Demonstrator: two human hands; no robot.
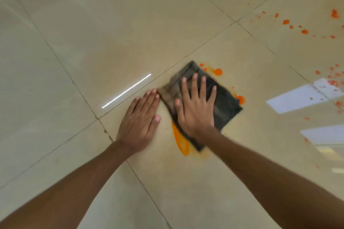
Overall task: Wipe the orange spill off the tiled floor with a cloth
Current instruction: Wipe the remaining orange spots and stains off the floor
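Orange spill (181, 142) shows as a streak along the near-left edge of the cloth (223, 102), with blobs (217, 71) just past its far and right edges. Dark and folded flat, the cloth lies on the floor (83, 42) under the right hand (195, 113), whose fingers (194, 83) are straight and spread, pressing down on it. The left hand (139, 117) rests flat on the floor just beside the cloth's left corner, fingers straight and together, holding nothing. More drops (305, 31) lie well apart at far right; wide floor stretches away to the left.
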